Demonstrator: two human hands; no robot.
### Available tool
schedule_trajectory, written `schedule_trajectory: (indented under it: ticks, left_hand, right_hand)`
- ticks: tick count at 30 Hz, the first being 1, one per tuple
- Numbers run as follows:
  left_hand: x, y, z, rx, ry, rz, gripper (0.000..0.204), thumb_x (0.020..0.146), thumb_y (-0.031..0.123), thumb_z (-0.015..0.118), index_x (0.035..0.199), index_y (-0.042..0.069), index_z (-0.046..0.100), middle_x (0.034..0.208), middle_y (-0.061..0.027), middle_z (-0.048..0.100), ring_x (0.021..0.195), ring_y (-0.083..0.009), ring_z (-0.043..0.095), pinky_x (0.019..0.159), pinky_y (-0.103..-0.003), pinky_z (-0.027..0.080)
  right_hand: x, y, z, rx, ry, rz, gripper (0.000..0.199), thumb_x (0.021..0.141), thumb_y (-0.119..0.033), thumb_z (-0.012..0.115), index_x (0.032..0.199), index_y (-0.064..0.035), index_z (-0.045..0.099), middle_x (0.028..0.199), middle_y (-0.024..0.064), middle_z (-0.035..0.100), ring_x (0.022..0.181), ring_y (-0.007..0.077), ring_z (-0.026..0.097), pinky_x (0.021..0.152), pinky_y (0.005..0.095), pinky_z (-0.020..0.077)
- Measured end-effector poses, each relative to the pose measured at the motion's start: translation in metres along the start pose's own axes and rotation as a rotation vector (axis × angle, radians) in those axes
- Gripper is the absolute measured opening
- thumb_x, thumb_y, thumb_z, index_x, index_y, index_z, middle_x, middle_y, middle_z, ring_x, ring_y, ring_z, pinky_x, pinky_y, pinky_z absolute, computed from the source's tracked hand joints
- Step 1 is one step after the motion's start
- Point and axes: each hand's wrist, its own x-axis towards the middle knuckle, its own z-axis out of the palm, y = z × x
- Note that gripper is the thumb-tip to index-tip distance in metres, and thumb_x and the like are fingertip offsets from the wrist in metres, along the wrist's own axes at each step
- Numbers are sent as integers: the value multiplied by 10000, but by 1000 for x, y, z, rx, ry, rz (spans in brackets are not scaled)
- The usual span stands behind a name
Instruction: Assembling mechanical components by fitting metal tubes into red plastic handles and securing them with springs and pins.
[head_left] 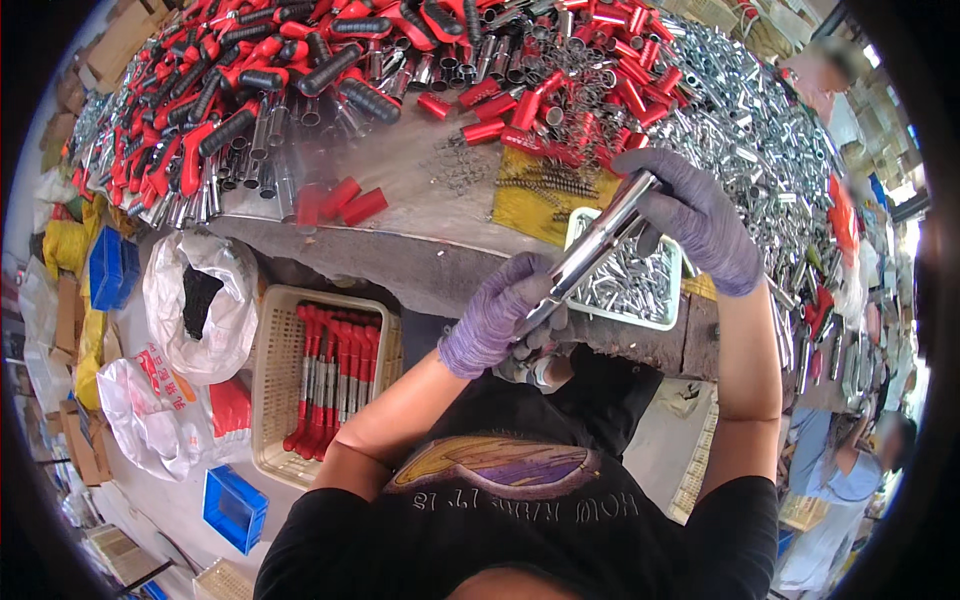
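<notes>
A shiny metal tube (603, 238) slants up to the right between my two gloved hands, above the front edge of the workbench. My left hand (492, 318) is closed around its lower end. Around the upper end, fingers and thumb of my right hand (695, 215) are wrapped. Below the tube, a pale green tray (672, 308) holds many small metal parts, partly hidden by the tube and my right hand. Coil springs (560, 182) lie on a yellow cloth (512, 208) just beyond. Several red sleeves (482, 131) are scattered behind them.
Red-and-black handles (325, 72) heap at the back left; loose metal fittings (745, 120) cover the right. On the floor at left stand a beige crate (262, 420) of red-handled tools (335, 370), a white sack (170, 330) and a blue bin (235, 510). A person (850, 465) is at far right.
</notes>
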Motion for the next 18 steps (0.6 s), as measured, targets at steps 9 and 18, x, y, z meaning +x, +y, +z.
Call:
schedule_trajectory:
  ticks: [9,18]
  left_hand:
    - [-15,-24,47,-191,-117,-89,449,866,454,600,1018,37,529,702,-46,587,439,-74,462,362,-215,345]
    - [-22,-17,55,-34,-108,-77,400,889,354,607,1109,28,531,772,-45,583,447,-68,453,367,-202,341]
  right_hand:
    - [-42,45,26,-324,448,-166,384,946,-341,473,934,25,589,758,167,638,707,314,629,650,351,480]
    - [-57,36,38,-163,526,-195,342,937,-304,517,926,26,603,753,127,643,683,213,609,652,318,467]
